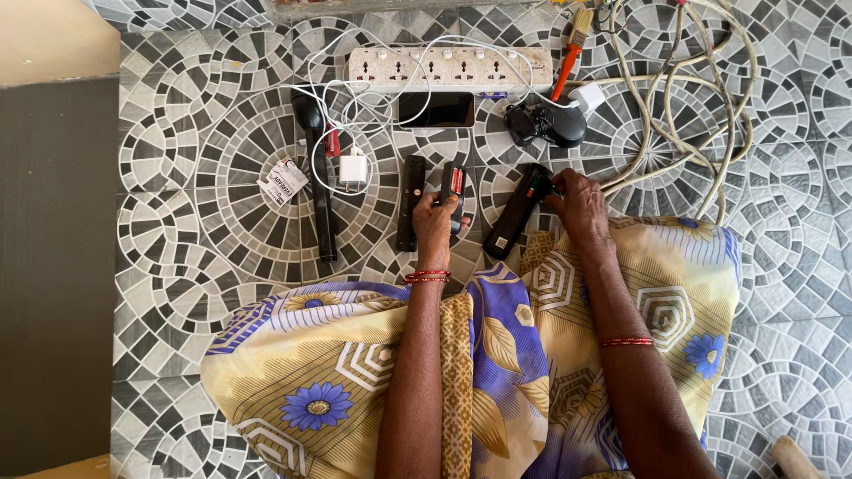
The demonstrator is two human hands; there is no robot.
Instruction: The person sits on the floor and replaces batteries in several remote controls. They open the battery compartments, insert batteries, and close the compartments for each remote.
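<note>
Left of centre, the left hand reaches forward, wrist bent, fingers grasping a small black torch with red batteries showing; a black cover lies just beside it. Right of centre, the right hand pinches the upper end of a second black torch lying slantwise on the tiled floor. Farther left lies a white tag. Both forearms are cut off at the bottom edge.

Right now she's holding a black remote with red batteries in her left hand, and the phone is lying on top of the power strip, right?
Not quite. The left hand does hold the black remote with red batteries, but the head view shows the phone lying on the tiled floor just in front of the power strip, not on top of it.
</note>
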